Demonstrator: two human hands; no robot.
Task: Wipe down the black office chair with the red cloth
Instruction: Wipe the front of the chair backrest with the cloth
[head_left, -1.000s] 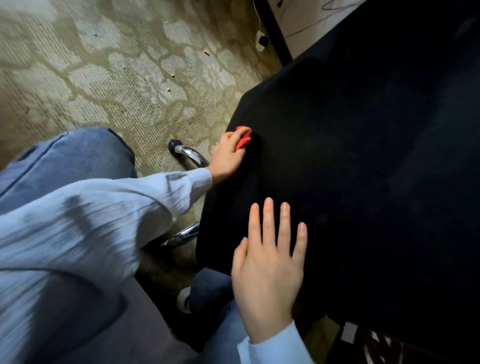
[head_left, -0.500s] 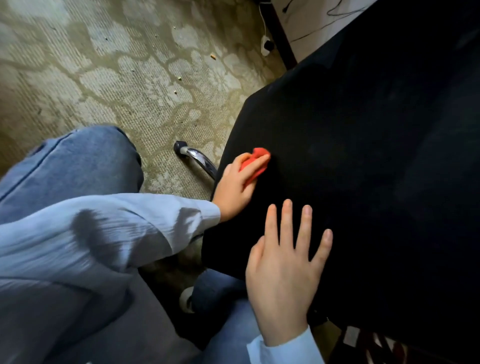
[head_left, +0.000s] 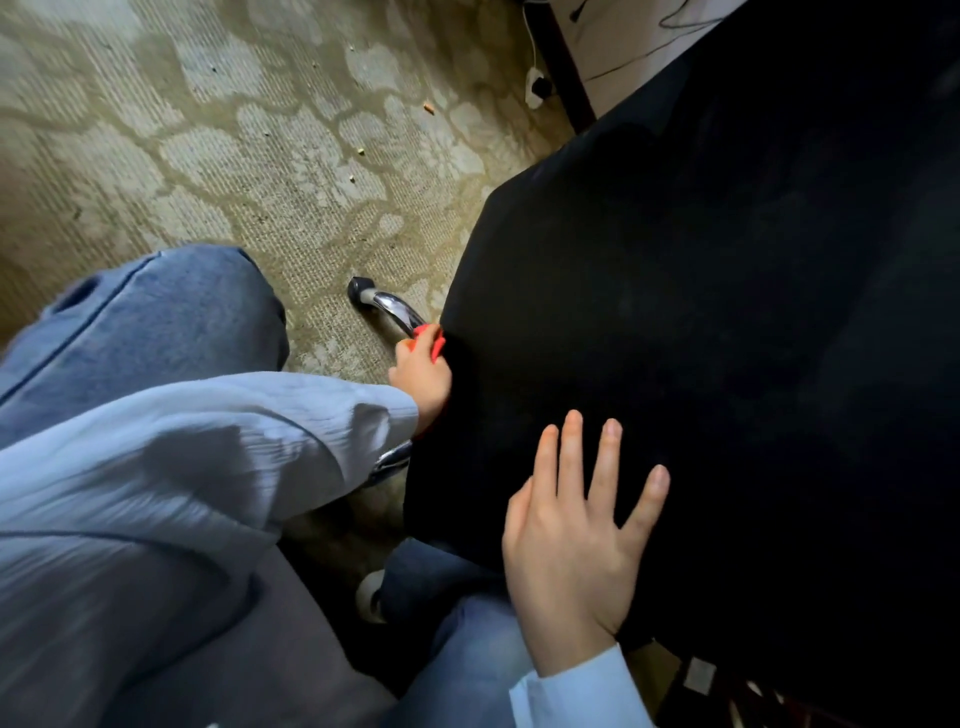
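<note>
Now your left hand (head_left: 422, 376) has its grip clamped on the red cloth (head_left: 435, 340), which is pressed against the left edge of the black office chair (head_left: 675, 312) seat, just beside a chrome base leg (head_left: 395, 309). Your right hand (head_left: 574, 540) lies flat on the seat nearer you, fingers straight and spread apart, holding nothing.

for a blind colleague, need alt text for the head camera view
A person's left hand holds a red cloth against the edge of a black office chair, while the right hand lies flat on it, fingers spread. Patterned carpet and a chrome chair leg show beside it.
</note>
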